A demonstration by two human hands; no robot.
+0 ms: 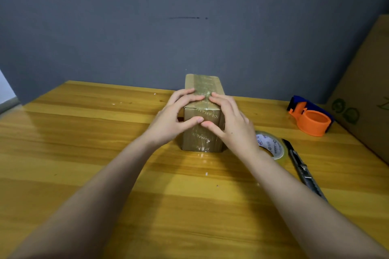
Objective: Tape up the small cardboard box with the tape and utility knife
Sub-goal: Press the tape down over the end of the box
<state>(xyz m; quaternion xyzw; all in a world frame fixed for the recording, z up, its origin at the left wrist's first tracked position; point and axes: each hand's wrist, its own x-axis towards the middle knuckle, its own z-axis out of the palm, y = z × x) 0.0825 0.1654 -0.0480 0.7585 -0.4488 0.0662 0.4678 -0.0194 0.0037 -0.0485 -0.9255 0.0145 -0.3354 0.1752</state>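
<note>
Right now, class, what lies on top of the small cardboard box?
Clear tape runs along the small cardboard box. The left hand and right hand press on it, covering the near top edge.

Lighting's pretty even and moderately bright, coming from overhead-ish. The glossy wooden table (105,153) throws soft glare streaks across its left side and a bright patch up the middle. Shadows are soft, just a dark rim at the foot of the cardboard box (203,136). Wide-angle lens bows the table edges and stretches the forearms. Overall slightly soft, grey wall (189,27) a bit murky.
</note>
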